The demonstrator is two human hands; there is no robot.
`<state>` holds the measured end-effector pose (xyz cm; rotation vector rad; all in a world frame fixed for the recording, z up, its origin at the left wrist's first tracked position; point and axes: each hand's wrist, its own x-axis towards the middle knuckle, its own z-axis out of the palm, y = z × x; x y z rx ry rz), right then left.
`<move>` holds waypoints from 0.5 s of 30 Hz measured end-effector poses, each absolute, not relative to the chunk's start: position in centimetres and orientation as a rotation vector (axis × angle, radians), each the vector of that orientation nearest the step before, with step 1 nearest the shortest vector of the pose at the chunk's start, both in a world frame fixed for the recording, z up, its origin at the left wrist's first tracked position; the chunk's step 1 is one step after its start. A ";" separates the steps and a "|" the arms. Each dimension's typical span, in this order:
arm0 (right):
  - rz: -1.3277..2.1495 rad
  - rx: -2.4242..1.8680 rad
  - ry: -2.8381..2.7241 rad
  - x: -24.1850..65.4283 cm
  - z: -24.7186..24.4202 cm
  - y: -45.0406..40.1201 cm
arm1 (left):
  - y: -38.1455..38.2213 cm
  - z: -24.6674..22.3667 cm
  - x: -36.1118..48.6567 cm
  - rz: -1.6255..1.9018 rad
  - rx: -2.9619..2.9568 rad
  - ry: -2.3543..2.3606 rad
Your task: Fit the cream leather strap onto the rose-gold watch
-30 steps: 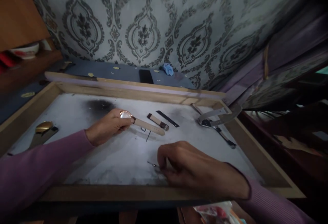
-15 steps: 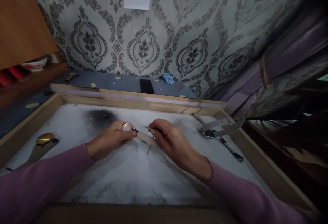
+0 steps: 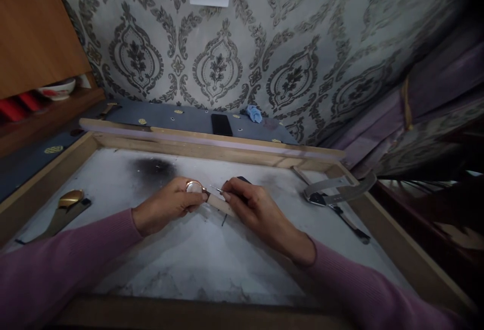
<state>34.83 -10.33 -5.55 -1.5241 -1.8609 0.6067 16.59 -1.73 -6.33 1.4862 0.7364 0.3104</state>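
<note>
My left hand [image 3: 166, 205] is closed around a wristwatch [image 3: 194, 187] with a gold-coloured case. Its pale underside strap [image 3: 217, 204] stretches right, beneath my right hand [image 3: 259, 206]. Pinched in my right hand's fingers is a thin pointed metal tool [image 3: 216, 189], its tip aimed left at the watch and a small gap away from it. The exact kind of tool is too small to make out. Under the strap, a thin dark stick-like piece [image 3: 224, 219] shows on the white surface. A dark edge of something [image 3: 242, 180] shows behind my right fingers.
A wooden-rimmed tray [image 3: 212, 146] surrounds the work surface. A gold watch with a grey strap [image 3: 71, 199] lies at left, and another watch with a grey strap [image 3: 317, 198] at right. Beyond the rim are a black phone [image 3: 221, 125] and a crumpled blue cloth [image 3: 254, 114].
The whole view has shifted slightly, so things appear further right. The tool tip is a little closer to the watch. A dark edge now shows behind my right fingers. Both grips are unchanged.
</note>
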 end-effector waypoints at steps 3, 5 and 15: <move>0.658 -1.521 -1.845 34.9 -5.5 -10.2 | -1.7 -6.6 16.5 0.316 1.476 0.730; 0.685 -1.510 -1.836 35.0 -5.4 -10.1 | -1.7 -6.7 16.5 0.325 1.478 0.720; 0.756 -1.482 -1.840 35.1 -5.3 -10.1 | -1.7 -6.4 16.7 0.327 1.463 0.719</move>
